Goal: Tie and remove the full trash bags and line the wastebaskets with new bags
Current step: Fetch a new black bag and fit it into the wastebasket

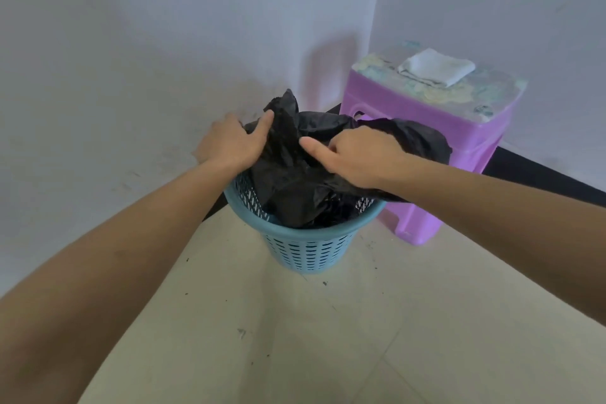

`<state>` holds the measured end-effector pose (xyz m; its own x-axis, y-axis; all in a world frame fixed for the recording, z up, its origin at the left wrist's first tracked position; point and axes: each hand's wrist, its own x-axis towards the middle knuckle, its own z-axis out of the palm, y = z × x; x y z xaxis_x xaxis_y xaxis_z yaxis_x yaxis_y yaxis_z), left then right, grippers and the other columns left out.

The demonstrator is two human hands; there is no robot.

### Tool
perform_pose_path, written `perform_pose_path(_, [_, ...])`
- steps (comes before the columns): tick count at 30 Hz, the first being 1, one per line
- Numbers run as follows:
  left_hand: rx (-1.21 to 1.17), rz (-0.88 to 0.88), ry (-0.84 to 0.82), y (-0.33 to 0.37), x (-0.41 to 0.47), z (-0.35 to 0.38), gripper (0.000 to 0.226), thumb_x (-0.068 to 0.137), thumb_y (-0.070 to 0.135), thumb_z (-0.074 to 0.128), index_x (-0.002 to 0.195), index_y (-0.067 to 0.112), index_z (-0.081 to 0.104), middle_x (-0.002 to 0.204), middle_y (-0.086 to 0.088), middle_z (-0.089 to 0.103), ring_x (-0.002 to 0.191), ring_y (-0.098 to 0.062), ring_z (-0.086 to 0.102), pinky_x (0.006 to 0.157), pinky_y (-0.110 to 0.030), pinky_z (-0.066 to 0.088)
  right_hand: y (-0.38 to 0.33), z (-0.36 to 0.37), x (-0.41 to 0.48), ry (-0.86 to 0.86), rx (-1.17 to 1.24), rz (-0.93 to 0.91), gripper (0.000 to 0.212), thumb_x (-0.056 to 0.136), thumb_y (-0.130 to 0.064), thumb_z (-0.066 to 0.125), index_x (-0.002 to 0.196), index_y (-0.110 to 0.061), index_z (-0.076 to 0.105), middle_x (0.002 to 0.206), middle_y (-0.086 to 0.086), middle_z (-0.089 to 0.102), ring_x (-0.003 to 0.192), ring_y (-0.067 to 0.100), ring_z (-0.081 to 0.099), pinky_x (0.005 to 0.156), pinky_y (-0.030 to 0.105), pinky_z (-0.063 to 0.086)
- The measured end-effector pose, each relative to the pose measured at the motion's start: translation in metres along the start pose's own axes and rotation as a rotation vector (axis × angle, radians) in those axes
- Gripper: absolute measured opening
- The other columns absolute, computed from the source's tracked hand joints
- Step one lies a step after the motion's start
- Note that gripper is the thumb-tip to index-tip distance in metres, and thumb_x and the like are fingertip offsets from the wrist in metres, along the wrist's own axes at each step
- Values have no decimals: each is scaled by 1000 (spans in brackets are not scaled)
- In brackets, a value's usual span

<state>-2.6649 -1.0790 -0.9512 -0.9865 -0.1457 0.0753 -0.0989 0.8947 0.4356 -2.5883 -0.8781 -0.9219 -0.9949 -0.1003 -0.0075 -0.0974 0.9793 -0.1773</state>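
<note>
Black trash bag (288,180) in the blue wastebasket (308,239): thin, limp, probably light film. Left hand (232,141) pinches one raised edge; right hand (357,154) grips the opposite edge. Hold it by the gathered edges.

The left hand (229,144) and right hand (357,154) are bare, with both forearms (131,239) uncovered throughout.

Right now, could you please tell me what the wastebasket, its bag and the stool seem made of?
The blue wastebasket looks like matte moulded plastic, with slotted walls; the black bag, thin crinkled plastic film with faint sheen; the purple stool, probably glossy moulded plastic.
</note>
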Motion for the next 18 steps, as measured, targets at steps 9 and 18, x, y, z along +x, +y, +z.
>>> perform_pose_path(9, [104,84,54,31,11,12,70,70,82,52,119,33,62,127,-10,53,123,-33,47,95,-47,47,-27,25,-33,-168,278,-227,21,92,-35,60,107,-23,66,97,-5,69,93,20,63,88,43,52])
perform_pose_path(18, [-499,-264,78,4,9,0,33,85,9,46,114,14,63,115,-11,61,99,-31,61,88,-42,54,-18,41,-34,77,272,-170,36,100,-29,41,132,-32,57,106,-7,52,104,18,54,99,39,39])
